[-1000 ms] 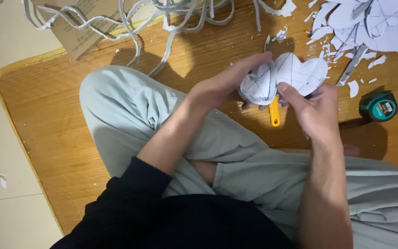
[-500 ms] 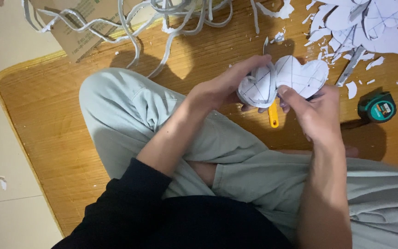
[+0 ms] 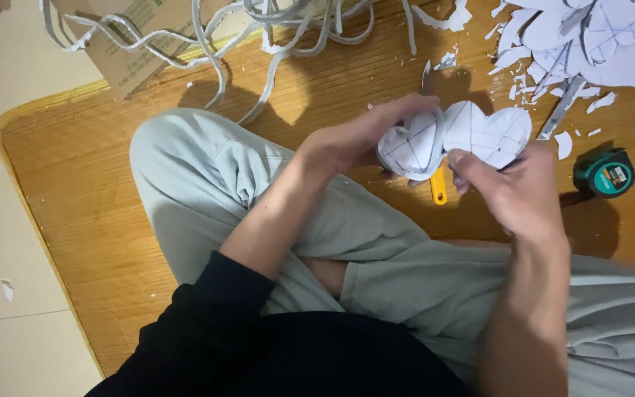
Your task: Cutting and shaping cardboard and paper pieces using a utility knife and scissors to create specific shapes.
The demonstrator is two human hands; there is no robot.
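I hold a white heart-shaped cutout [image 3: 472, 136] with pencil lines on it in both hands, above my crossed legs. My left hand [image 3: 358, 140] grips its left lobe, fingers curled over the top edge. My right hand [image 3: 512, 187] grips the lower right part, thumb pressed on the face. A yellow-handled utility knife [image 3: 438, 187] lies on the mat just beneath the cutout, its blade end hidden behind it.
A green tape measure [image 3: 604, 175] sits on the woven mat [image 3: 82, 184] to the right. White offcuts and heart pieces [image 3: 589, 44] pile at the top right. Long white strips [image 3: 207, 37] tangle over a cardboard piece [image 3: 130, 55] at the top. Pale floor lies left.
The heart cutout and both hands have shifted slightly; the grip stays the same.
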